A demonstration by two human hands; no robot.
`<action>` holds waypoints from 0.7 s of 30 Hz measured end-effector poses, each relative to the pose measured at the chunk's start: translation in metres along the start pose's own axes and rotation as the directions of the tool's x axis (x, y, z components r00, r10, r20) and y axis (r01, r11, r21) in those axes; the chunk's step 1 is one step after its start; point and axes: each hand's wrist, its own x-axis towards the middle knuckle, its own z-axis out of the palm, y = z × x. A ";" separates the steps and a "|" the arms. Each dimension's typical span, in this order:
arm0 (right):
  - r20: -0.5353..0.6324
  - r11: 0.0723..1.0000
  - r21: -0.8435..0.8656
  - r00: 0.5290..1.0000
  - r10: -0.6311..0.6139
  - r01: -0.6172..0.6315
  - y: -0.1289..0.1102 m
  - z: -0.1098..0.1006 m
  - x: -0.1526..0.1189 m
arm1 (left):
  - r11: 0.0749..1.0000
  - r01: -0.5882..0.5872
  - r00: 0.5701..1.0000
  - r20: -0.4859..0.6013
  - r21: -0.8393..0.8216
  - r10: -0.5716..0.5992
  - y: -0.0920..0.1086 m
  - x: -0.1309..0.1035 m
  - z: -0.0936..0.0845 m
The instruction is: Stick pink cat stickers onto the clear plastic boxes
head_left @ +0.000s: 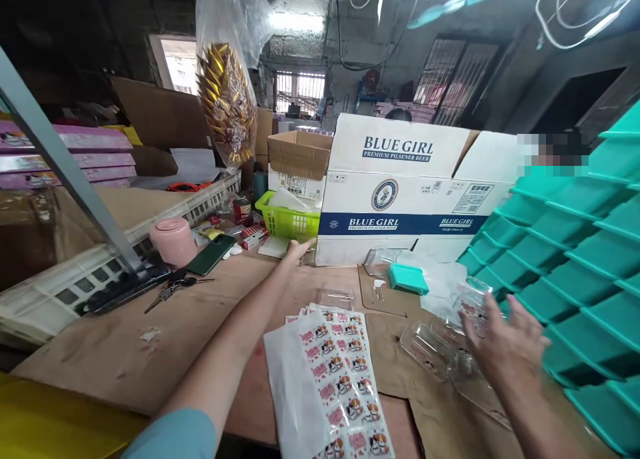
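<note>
My left hand (pixel 299 249) reaches far forward to the base of the white carton, beside the green basket (pixel 290 220). Its thumb points right; the other fingers are mostly hidden, and a bit of clear plastic shows by them. My right hand (pixel 517 339) has a clear plastic lid (pixel 473 306) with a pink cat sticker between thumb and index finger, the other fingers spread. Below it lie several more clear plastic lids (pixel 425 349). Between my arms rests a sheet of cat stickers (pixel 345 379), its white backing (pixel 295 379) partly over it.
The white beer carton (pixel 385 192) stands upright at the back. Stacked teal trays (pixel 575 266) lean on the right, one small teal box (pixel 407 279) nearby. Phone (pixel 213 254), keys (pixel 173 287) and pink jar (pixel 173 241) lie left, beside a metal post (pixel 65 152). A person is partly visible behind the trays.
</note>
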 end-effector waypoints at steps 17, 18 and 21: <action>0.710 0.151 0.689 0.618 -0.338 -0.709 -0.240 -0.029 -0.022 | 0.970 -0.075 0.986 0.129 -0.230 0.107 -0.041 -0.153 -0.100; 0.733 0.104 0.647 0.580 -0.354 -0.755 -0.253 -0.030 -0.018 | 0.967 -0.083 0.976 0.175 -0.241 0.128 -0.043 -0.166 -0.099; 0.779 -0.063 0.523 0.506 -0.371 -0.850 -0.265 -0.030 -0.014 | 0.966 -0.078 0.950 0.276 -0.245 0.147 -0.043 -0.182 -0.107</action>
